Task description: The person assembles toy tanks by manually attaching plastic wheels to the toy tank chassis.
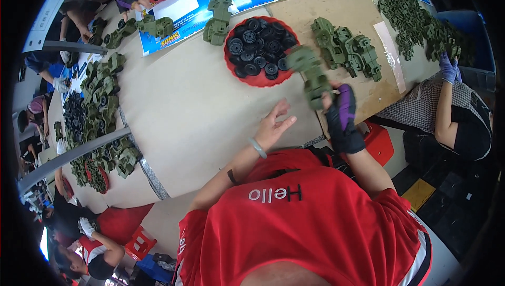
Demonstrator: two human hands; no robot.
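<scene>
My right hand point(342, 117), in a black and purple fingerless glove, grips one end of a green plastic toy vehicle body point(311, 78) and keeps it over the table, slightly blurred. My left hand point(274, 126), bare with a pale bangle at the wrist, hovers left of it with fingers apart and nothing in them. Just beyond both hands stands a red scalloped bowl point(229, 65) full of black toy wheels point(258, 44). More green vehicle bodies point(344, 48) lie on a brown board right of the bowl, and a single body point(217, 21) lies left of it.
A heap of small green parts point(394, 7) spreads at the far right, where a person in purple gloves point(448, 69) handles some beside a blue bin point(471, 38). Piled vehicle bodies point(102, 94) lie at left behind a metal bar point(79, 154). Co-workers sit along the left.
</scene>
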